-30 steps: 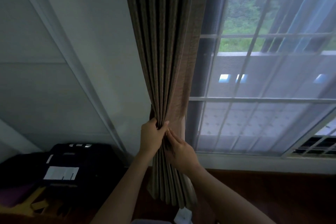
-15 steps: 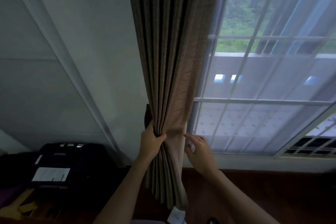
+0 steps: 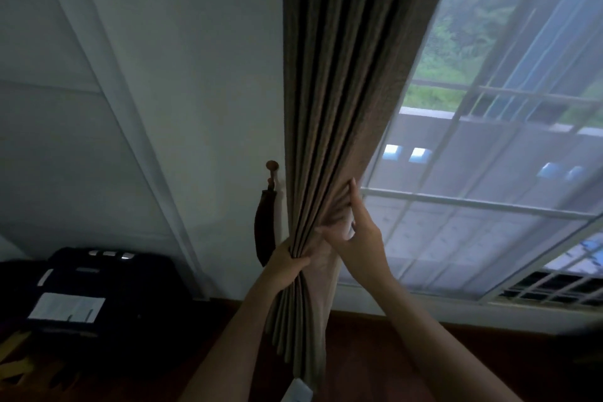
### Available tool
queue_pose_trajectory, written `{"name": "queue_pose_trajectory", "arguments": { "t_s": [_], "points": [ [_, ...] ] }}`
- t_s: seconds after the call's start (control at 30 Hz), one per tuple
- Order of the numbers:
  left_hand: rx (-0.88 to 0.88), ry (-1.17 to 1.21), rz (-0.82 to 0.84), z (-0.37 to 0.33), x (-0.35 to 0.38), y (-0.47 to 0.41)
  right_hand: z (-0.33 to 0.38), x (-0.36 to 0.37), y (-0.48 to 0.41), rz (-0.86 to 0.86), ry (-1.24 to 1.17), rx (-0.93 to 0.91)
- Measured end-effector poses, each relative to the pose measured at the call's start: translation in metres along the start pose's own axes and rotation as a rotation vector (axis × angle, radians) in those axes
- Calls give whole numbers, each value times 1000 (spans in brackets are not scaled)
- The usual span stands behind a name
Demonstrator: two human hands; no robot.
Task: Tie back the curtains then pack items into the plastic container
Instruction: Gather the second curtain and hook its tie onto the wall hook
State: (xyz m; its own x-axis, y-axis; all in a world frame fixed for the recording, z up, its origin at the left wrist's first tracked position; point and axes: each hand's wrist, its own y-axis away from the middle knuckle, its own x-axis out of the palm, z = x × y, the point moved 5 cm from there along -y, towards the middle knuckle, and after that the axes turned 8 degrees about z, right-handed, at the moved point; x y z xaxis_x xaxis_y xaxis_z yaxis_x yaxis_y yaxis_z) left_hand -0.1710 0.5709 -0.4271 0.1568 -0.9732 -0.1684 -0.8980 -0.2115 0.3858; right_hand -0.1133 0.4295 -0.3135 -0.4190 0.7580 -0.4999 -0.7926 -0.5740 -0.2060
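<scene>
No writing can be read: the white label (image 3: 67, 307) on the black case (image 3: 98, 297) at the lower left is too blurred. The brown curtain (image 3: 339, 108) hangs gathered against the wall (image 3: 195, 75), at the window's (image 3: 489, 173) left edge. The left hand (image 3: 287, 266) is clamped around its bunched pleats. The right hand (image 3: 359, 235) presses the folds from the window side, fingers together and extended, thumb on the cloth. A dark tieback (image 3: 264, 228) hangs from a wooden knob (image 3: 271, 165) on the wall, just beside the curtain. A sheer (image 3: 473, 222) covers the panes. No container is in view.
</scene>
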Motion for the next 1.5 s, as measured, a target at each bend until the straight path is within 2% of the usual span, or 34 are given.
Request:
{"name": "queue_pose_trajectory", "arguments": {
  "t_s": [0.23,0.4,0.5,0.67,0.83,0.97,1.2,1.37,1.5],
  "points": [
    [-102,-99,148,-1,17,-3,-4,18,-15,63,-45,34],
    [-53,-70,249,-14,17,4,-4,22,-24,-7,-37,83],
    [19,-84,170,-17,16,4,-5,23,-23,-71,-24,108],
    [215,102,-228,-12,9,19,-7,26,-18,-214,-49,132],
    [414,-87,-401,-27,3,29,-10,35,-19,-224,-65,125],
    [441,-94,-405,-41,-8,28,-21,52,-5,-126,-56,154],
    [361,-157,-319,-36,-28,14,-38,57,-9,46,7,138],
    [369,-211,-303,-41,-36,9,-34,61,-12,-31,-15,184],
    [233,-81,-377,-23,-51,7,-35,72,-17,-58,-1,182]
  ]
}}
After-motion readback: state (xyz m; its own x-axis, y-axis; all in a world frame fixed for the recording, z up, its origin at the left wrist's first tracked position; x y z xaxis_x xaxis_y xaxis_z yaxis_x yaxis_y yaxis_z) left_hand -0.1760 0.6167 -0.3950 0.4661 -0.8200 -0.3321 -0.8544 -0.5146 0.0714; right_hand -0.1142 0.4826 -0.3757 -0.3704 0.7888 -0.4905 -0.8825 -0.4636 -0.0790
